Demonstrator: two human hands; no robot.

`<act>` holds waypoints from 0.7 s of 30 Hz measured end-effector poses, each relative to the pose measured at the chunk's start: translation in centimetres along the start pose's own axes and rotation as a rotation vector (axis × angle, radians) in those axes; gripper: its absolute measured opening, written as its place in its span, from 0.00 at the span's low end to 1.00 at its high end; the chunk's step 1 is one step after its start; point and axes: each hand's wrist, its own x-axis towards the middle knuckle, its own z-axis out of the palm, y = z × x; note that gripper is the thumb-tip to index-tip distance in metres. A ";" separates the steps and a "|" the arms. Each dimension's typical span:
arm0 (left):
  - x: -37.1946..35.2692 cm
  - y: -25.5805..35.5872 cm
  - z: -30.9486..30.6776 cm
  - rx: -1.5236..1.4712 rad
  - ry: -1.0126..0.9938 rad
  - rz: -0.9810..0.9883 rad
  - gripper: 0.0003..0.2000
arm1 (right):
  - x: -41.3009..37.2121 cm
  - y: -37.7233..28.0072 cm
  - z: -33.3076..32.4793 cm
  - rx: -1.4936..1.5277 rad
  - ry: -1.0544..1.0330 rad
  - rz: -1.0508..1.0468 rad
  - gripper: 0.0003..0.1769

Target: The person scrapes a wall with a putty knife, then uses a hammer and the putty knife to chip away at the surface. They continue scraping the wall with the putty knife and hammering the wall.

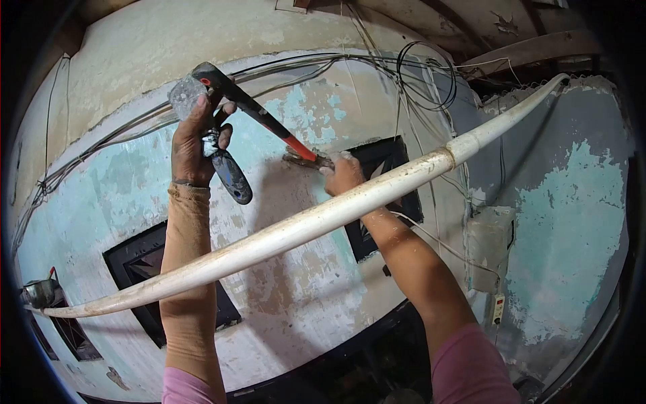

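My left hand (195,145) is raised and closed around a putty knife (231,176), its dark handle pointing down and its grey, crusted blade up above my thumb. A hammer (252,108) with a black and red handle slants across in front of the wall. The handle's end, with a red-ringed hole, overlaps the blade beside my left fingers. My right hand (344,174) is closed on the hammer at its other end, by the worn metal head. A long white pipe (296,225) crosses in front of both forearms.
The wall (296,283) has peeling turquoise and white paint. Black cables (282,67) run along it and hang in a coil at upper right. Dark-framed vents (397,195) are set into the wall. A metal pot (42,293) is at far left, a power strip (498,310) at right.
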 end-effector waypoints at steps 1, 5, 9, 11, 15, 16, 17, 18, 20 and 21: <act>-0.1 0.2 -0.2 0.019 0.015 0.006 0.24 | 0.3 -1.2 -0.8 0.018 -0.042 0.053 0.20; -0.8 0.3 0.1 0.021 0.018 0.028 0.21 | 0.6 -2.1 -2.4 0.047 -0.044 0.085 0.13; -1.3 0.2 1.5 0.028 -0.097 0.029 0.22 | -0.1 0.4 -0.3 0.002 0.014 -0.020 0.12; -1.6 0.4 3.1 0.027 -0.092 0.017 0.23 | -0.1 0.9 -0.1 0.005 0.005 -0.033 0.13; -1.0 0.1 4.0 0.024 -0.153 0.008 0.25 | 0.9 -1.4 -3.5 -0.059 -0.246 0.028 0.17; -0.9 0.2 4.8 0.052 -0.194 -0.002 0.25 | 1.2 -2.0 -4.1 -0.090 -0.350 0.047 0.18; -0.7 0.3 5.4 0.086 -0.239 -0.013 0.26 | 1.5 -2.0 -4.0 -0.128 -0.369 0.014 0.19; -0.6 -0.1 5.8 0.086 -0.223 -0.036 0.26 | 1.8 -2.0 -3.8 -0.167 -0.387 -0.022 0.20; -0.3 -0.3 6.1 0.058 -0.221 -0.037 0.24 | 1.9 -1.6 -3.0 -0.265 -0.357 -0.085 0.20; -0.3 -0.3 6.0 0.049 -0.227 -0.039 0.23 | 2.1 -2.1 -3.6 -0.273 -0.392 -0.090 0.20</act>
